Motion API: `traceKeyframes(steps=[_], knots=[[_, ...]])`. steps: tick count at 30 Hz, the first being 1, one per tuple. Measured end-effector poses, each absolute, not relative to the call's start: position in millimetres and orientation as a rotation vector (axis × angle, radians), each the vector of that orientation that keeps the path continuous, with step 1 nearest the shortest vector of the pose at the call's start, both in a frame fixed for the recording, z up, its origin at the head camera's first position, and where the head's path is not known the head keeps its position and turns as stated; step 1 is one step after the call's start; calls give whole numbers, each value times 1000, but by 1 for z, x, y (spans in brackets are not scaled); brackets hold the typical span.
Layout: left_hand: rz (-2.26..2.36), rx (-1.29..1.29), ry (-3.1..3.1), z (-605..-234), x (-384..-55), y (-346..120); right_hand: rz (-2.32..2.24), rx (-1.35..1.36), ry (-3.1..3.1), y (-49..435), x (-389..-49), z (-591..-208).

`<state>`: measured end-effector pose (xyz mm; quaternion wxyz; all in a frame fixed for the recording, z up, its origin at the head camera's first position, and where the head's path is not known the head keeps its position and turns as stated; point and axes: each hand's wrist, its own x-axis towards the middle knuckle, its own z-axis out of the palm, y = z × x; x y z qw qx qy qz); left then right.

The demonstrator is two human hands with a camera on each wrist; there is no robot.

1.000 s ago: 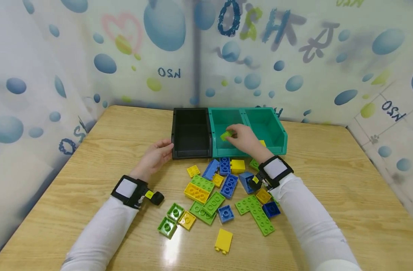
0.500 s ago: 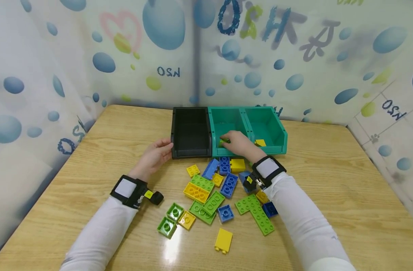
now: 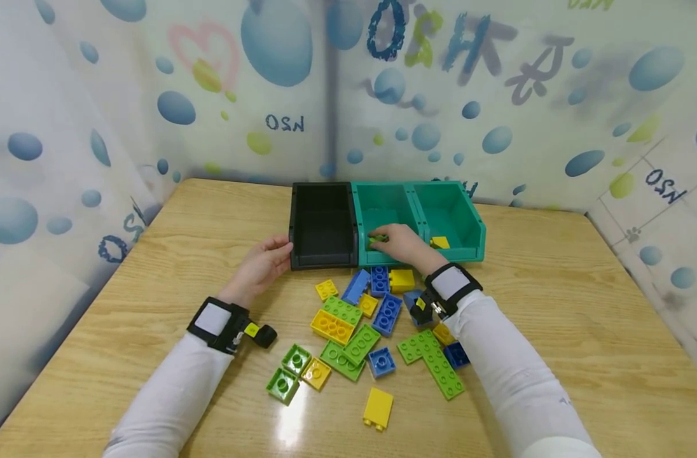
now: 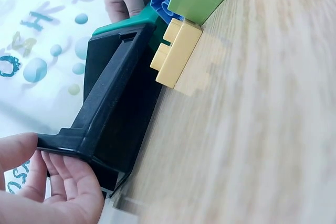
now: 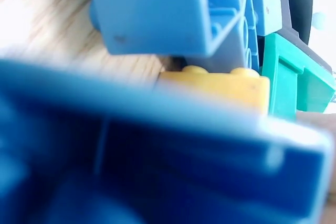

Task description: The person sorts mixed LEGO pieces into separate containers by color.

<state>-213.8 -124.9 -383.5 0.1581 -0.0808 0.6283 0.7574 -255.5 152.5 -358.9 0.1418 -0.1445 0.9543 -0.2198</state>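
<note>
I see the black bin [image 3: 325, 259] standing upright, its left edge pinched by the left hand [image 3: 261, 264]. Against it stands a teal bin [image 3: 377, 257]; low inside, the right hand [image 3: 402, 243] pinches a green block [image 3: 374, 241], mostly hidden by fingers.

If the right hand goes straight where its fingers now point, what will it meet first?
Probably the middle teal bin's side wall, next to the black bin; depth is hard to judge.

My left hand [image 3: 261, 266] pinches, thumb [image 4: 18, 150] opposite fingers [image 4: 68, 174]; my right hand [image 3: 402, 243] reaches forward, bent; both forearms [image 3: 171, 394] slant inward.
</note>
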Motion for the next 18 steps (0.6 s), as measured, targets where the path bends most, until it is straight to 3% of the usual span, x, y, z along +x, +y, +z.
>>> traceKeyframes(steps=[7, 18], knots=[[2169, -224, 1805, -382, -214, -126, -613, -470, 2718, 154, -254, -357], [2205, -177, 1787, -385, -212, -126, -1005, -525, 2681, 190, -231, -332]])
